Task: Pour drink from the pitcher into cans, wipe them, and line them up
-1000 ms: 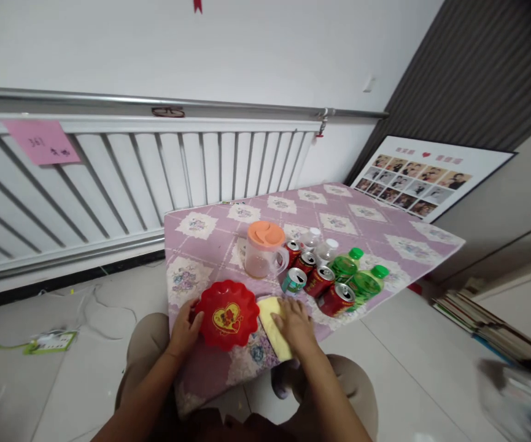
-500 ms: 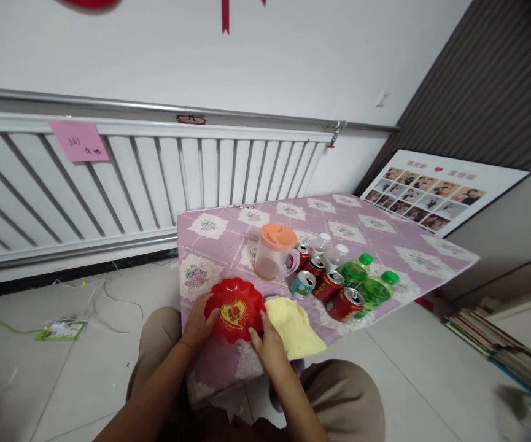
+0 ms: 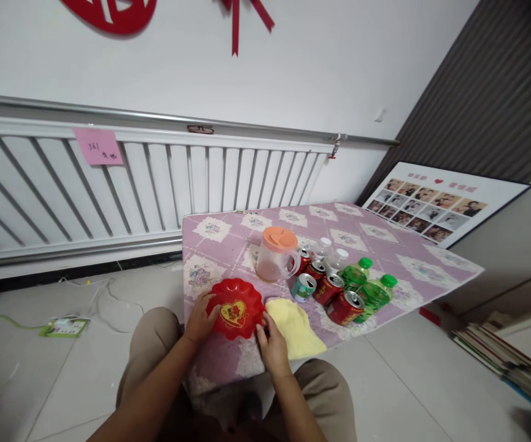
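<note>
A red scalloped dish (image 3: 240, 294) with a gold heart design rests on the near left part of the patterned tablecloth (image 3: 219, 362). At its left rim is my left hand (image 3: 202, 319), thumb over the edge and fingers apart. My right hand (image 3: 272, 345) is beside the right rim, fingers parted and slightly bent, nothing held in it. A yellow cloth (image 3: 298, 331) lies flat just right of that hand. Behind the dish stands a clear pitcher (image 3: 269, 261) with an orange lid.
Right of the pitcher stand a green can (image 3: 303, 287), several red cans (image 3: 345, 308), clear bottles with white caps (image 3: 337, 261) and green bottles (image 3: 376, 296). A white radiator (image 3: 228, 178) runs behind the table. A photo board (image 3: 431, 196) leans at the right.
My right hand has moved off the dish's front edge, slightly right. My left hand stays at the left rim. The camera view has shifted a little.
</note>
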Tool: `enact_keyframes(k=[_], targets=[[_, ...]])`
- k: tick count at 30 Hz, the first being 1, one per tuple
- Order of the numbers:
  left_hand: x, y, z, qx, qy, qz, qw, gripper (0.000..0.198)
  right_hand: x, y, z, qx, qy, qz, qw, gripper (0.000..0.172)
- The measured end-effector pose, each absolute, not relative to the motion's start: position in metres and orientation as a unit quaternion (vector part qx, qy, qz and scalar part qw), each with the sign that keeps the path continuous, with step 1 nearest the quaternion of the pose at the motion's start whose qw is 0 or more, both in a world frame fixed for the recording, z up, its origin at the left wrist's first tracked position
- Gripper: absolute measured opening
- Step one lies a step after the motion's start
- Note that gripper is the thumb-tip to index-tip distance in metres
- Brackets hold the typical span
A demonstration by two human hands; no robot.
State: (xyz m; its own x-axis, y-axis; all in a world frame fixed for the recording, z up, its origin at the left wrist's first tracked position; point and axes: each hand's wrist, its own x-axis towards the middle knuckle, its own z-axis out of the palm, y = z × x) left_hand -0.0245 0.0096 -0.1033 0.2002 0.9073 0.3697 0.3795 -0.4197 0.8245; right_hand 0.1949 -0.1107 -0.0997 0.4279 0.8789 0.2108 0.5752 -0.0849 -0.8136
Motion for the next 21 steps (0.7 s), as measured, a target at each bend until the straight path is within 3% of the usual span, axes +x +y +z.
enact_keyframes(k=[21], targets=[[-0.024, 0.0, -0.098, 0.707, 0.461, 0.448, 0.295, 0.027, 0.197, -0.117, -0.108, -0.723, -0.511, 0.141, 0.443, 0.05]])
